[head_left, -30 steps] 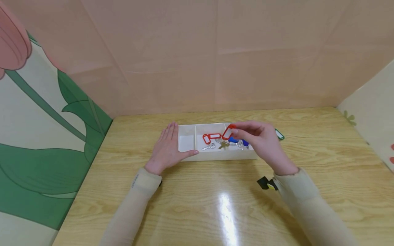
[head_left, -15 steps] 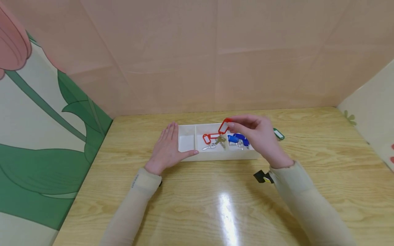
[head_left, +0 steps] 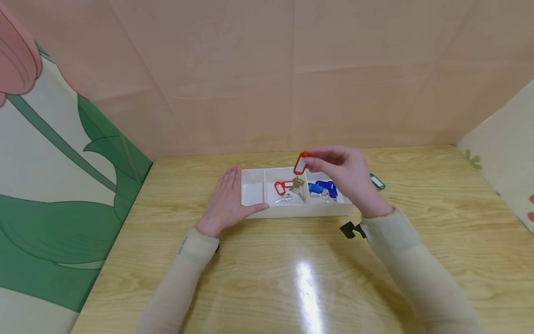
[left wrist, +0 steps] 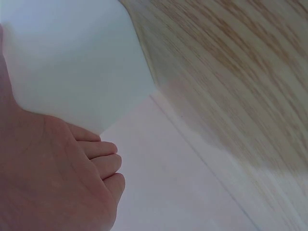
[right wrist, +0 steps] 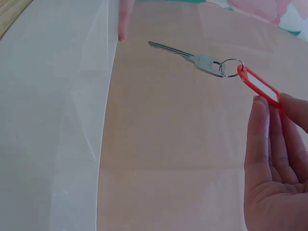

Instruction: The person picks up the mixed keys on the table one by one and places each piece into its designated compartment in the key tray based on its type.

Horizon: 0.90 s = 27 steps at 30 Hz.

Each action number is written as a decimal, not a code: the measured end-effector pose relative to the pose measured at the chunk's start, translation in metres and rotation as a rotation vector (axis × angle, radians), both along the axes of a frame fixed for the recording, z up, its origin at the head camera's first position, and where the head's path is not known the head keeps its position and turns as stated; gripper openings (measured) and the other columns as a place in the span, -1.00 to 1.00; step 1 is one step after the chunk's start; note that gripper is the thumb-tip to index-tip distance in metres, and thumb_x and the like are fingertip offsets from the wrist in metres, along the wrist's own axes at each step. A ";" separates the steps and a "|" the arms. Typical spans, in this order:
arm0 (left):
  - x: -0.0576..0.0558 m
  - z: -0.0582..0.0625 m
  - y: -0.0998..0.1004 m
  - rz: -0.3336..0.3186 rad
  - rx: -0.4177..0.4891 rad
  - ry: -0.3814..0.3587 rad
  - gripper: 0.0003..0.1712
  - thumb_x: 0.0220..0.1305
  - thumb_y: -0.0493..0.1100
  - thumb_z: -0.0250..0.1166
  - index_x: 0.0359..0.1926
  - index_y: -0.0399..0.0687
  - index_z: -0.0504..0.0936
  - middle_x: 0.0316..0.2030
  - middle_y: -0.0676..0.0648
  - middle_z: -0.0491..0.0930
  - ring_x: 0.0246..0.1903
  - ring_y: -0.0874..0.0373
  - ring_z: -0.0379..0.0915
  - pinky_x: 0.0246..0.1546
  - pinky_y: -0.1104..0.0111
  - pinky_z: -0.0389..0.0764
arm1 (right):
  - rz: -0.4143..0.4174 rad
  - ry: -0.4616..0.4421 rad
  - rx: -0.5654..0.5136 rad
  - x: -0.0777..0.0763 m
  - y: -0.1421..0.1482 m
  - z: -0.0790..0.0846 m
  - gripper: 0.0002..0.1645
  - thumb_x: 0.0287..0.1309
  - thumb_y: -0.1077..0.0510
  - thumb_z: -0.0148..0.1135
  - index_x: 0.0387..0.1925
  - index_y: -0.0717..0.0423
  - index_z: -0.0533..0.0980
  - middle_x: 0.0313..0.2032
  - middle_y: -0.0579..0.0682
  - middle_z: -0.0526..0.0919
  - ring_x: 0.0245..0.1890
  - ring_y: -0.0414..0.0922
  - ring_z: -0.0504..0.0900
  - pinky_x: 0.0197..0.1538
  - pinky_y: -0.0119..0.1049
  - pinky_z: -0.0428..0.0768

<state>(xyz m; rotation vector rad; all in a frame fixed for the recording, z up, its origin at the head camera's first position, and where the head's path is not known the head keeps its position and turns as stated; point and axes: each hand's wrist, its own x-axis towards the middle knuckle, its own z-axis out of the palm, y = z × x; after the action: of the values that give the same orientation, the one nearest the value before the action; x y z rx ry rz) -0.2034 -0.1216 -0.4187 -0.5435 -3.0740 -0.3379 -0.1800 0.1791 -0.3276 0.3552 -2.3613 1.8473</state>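
Note:
My right hand (head_left: 346, 174) pinches a red key tag (head_left: 300, 166) by its edge between thumb and fingers. A key (right wrist: 204, 63) hangs from the tag's metal ring, over the middle compartment of a white divided box (head_left: 300, 211). Inside that compartment lie red key tags (head_left: 279, 188) and a silver key (head_left: 283, 198). Blue key tags (head_left: 315, 188) with keys fill part of the right compartment. My left hand (head_left: 225, 202) lies with straight fingers along the box's left end, its thumb over the front rim; the left wrist view shows the palm against the wall.
On the wooden table (head_left: 258, 269), a green key tag (head_left: 377, 181) lies right of the box, partly behind my right hand. A pink-beige wall (head_left: 250, 93) rises behind the table's back edge. The box's left compartment (head_left: 252, 194) shows its bare floor.
My right hand has lifted the red key tag up and slightly left, from near the right divider to above the middle compartment. The left hand and the box look unmoved.

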 end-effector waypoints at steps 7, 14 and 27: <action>-0.001 0.001 -0.001 -0.005 0.002 0.014 0.58 0.02 0.80 -0.04 0.58 -0.38 -0.22 0.59 -0.28 -0.24 0.57 -0.05 -0.36 0.53 0.20 -0.29 | 0.001 -0.014 -0.013 -0.009 -0.002 -0.001 -0.63 0.25 0.01 0.46 -0.01 0.13 0.72 -0.10 0.04 0.76 -0.19 0.03 0.75 -0.07 -0.27 0.72; -0.001 0.001 -0.001 -0.004 -0.002 0.005 0.57 0.02 0.80 -0.05 0.59 -0.36 -0.23 0.59 -0.28 -0.23 0.57 -0.05 -0.37 0.53 0.20 -0.28 | -0.017 -0.046 0.006 -0.015 -0.007 -0.003 -0.62 0.25 -0.04 0.44 0.01 0.06 0.72 -0.07 0.01 0.74 -0.17 0.01 0.74 -0.06 -0.28 0.71; 0.000 0.000 0.000 -0.002 0.007 0.007 0.56 0.03 0.80 -0.06 0.59 -0.35 -0.24 0.59 -0.28 -0.20 0.57 -0.05 -0.34 0.53 0.19 -0.26 | 0.042 -0.030 -0.016 -0.026 -0.018 -0.022 -0.68 0.27 0.05 0.44 0.00 0.10 0.72 -0.10 0.03 0.75 -0.20 0.09 0.75 -0.06 -0.23 0.72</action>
<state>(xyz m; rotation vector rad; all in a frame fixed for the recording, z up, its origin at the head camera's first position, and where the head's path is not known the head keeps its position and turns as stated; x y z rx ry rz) -0.2031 -0.1214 -0.4186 -0.5461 -3.0643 -0.3456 -0.2060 0.1611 -0.3495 0.3811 -2.3749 1.9026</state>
